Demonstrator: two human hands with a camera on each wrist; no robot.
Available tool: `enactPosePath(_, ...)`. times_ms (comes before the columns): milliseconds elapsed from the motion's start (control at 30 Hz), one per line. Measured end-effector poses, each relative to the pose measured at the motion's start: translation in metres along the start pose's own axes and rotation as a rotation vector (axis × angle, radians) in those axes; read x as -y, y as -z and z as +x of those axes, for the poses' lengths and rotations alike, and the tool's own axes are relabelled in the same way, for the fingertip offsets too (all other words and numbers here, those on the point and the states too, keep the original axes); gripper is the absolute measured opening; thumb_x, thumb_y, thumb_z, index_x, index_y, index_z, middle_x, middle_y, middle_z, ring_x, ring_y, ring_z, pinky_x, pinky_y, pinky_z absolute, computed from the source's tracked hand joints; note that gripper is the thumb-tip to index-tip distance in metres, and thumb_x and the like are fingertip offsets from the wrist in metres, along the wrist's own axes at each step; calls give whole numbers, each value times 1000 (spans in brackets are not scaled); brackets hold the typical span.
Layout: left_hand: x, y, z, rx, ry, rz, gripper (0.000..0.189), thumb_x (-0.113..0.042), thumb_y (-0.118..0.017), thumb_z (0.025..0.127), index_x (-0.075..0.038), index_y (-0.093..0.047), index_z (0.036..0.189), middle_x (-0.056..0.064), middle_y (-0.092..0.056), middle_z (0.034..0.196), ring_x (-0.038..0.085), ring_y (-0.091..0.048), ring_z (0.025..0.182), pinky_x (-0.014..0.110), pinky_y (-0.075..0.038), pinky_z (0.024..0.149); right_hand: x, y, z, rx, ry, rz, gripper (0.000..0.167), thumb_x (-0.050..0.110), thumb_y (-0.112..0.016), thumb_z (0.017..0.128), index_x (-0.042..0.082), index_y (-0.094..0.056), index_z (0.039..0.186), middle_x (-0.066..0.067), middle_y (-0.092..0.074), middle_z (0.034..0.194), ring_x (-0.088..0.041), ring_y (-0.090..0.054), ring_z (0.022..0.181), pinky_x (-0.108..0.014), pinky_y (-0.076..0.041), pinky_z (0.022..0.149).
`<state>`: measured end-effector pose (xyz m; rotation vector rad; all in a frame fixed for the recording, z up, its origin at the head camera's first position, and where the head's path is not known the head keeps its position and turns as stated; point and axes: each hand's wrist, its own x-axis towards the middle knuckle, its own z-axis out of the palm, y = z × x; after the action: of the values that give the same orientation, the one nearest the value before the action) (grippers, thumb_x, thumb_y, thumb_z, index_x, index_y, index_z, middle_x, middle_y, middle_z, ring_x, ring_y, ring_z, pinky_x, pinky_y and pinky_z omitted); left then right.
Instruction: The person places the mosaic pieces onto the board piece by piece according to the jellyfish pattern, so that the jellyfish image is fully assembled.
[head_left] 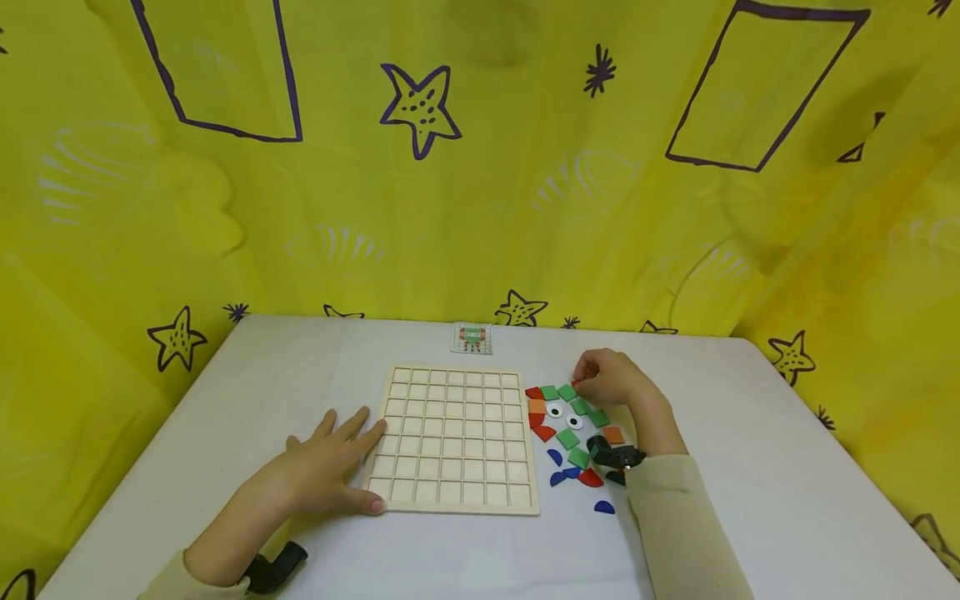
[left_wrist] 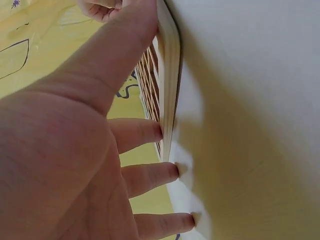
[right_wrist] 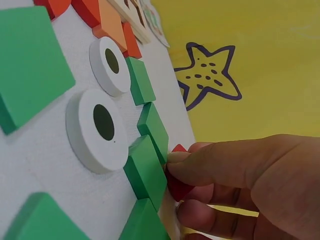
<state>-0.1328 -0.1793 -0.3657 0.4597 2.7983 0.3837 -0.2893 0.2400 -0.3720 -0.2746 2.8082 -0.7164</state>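
Note:
My left hand (head_left: 322, 471) rests spread at the left side of a wooden grid board (head_left: 450, 509). Its thumb and fingers touch the frame in the left wrist view, with some fingertips on the table. To the right of the board, my right hand (head_left: 615, 379) is at the far side of a group of flat pieces. Between thumb and fingers it pinches a small red piece (right_wrist: 179, 189), partly hidden by the fingers. Green square pieces (right_wrist: 146, 167) lie right beside it, near a white disc with a dark oval (right_wrist: 102, 131).
Orange pieces (head_left: 613, 435), blue half-round pieces (head_left: 604, 507) and other red pieces (head_left: 591, 478) lie loosely around the right forearm. A small picture card (head_left: 472, 338) sits behind the board. Yellow patterned cloth (head_left: 480, 208) surrounds the white table (head_left: 420, 558).

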Motion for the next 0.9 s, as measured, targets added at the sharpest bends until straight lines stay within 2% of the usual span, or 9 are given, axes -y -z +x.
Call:
enactPosePath(200, -2, -3, 0, 3, -6, 14, 107, -66, -74, 73, -9, -36, 155, 17, -29, 162, 68, -19, 137, 90, -22, 84, 4, -1, 2, -16, -1, 34, 7, 13, -66, 89, 11, -64, 95, -8, -61, 90, -26, -55, 83, -32, -47, 68)
enactPosePath(433, -6, -4, 1, 9, -10, 10, 107, -67, -71, 74, -8, -34, 155, 13, -27, 163, 66, -18, 139, 90, -21, 85, 12, -1, 5, -70, 79, 152, 11, 13, -61, 95, 9, -68, 103, -10, -64, 97, -27, -55, 89, -33, -48, 74)
enactPosePath(667, -5, -4, 0, -5, -14, 15, 106, -67, -71, 75, -9, -34, 156, 12, -28, 163, 63, -19, 141, 90, -22, 85, 29, -7, 8, -45, 129, 295, 16, 12, -60, 95, 8, -69, 107, -10, -66, 101, -26, -59, 86, -34, -53, 76)
enactPosePath(900, -4, -5, 0, -15, -22, 7, 106, -69, -71, 74, -10, -35, 155, 11, -28, 163, 63, -20, 141, 89, -22, 86, 49, -18, 7, -6, 147, 291, 15, 13, -60, 95, 10, -70, 106, -8, -66, 101, -26, -58, 85, -31, -52, 73)
